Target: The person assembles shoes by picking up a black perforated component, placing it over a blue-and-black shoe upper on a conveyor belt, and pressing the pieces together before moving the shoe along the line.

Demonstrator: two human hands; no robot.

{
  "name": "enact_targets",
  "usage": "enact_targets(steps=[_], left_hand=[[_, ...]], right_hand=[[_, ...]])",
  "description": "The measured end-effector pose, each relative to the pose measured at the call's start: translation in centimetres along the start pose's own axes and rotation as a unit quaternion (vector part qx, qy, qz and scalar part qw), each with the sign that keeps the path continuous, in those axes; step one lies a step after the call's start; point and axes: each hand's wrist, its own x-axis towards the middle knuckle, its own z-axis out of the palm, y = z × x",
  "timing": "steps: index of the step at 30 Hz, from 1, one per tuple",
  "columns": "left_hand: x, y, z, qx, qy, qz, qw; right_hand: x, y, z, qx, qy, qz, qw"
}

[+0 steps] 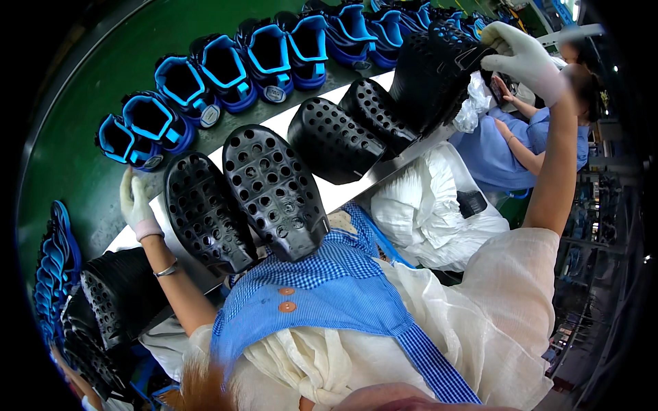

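Observation:
My right hand (526, 60), in a white glove, is raised at the upper right. Its thumb and fingers are closed on the edge of a stack of black perforated foot-shaped forms (435, 79). My left hand (136, 200), also gloved, has its fingers stretched out just below a black and blue shoe (118, 140) at the end of a row. Between my hands two pairs of forms lie with holed soles up: a near pair (271, 188) by my apron and a farther pair (336, 137) beside the stack.
The forms lie on a white board (218, 157). Beyond it a row of black and blue shoes (267, 55) stands on a green surface (65, 144). White plastic bags (428, 209) lie at the right. A person in blue (504, 147) sits beyond. More black forms (120, 294) are at the lower left.

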Motion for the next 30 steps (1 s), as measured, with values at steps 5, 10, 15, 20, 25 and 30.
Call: enact_targets(steps=[5,10,15,20,25,30], left_hand=[[0.1,5.6,1.1,-0.035,0.087,0.079,0.992],[-0.8,14.1,3.1,-0.311,-0.149,0.048,0.937],[-4.2,17.6,4.0,-0.542,-0.280,-0.071,0.790],[-4.4,14.1,0.8,-0.528,-0.077,-0.045,0.845],[-4.2,11.3,1.0,-0.506,0.093,-0.040,0.857],[-1.8,9.3,1.1,-0.541,0.121,-0.059,0.830]], right_hand=[[0.1,-4.7,-1.6,0.140,0.107,-0.054,0.983],[2.8,-21.2,-1.0,0.109,0.155,-0.358,0.914],[5.6,-31.2,2.9,0.180,0.014,-0.516,0.837],[8.1,-37.3,8.2,0.205,-0.055,-0.482,0.850],[9.8,-40.9,11.4,0.102,-0.129,-0.466,0.870],[10.9,-42.9,12.1,0.094,-0.159,-0.417,0.890]])
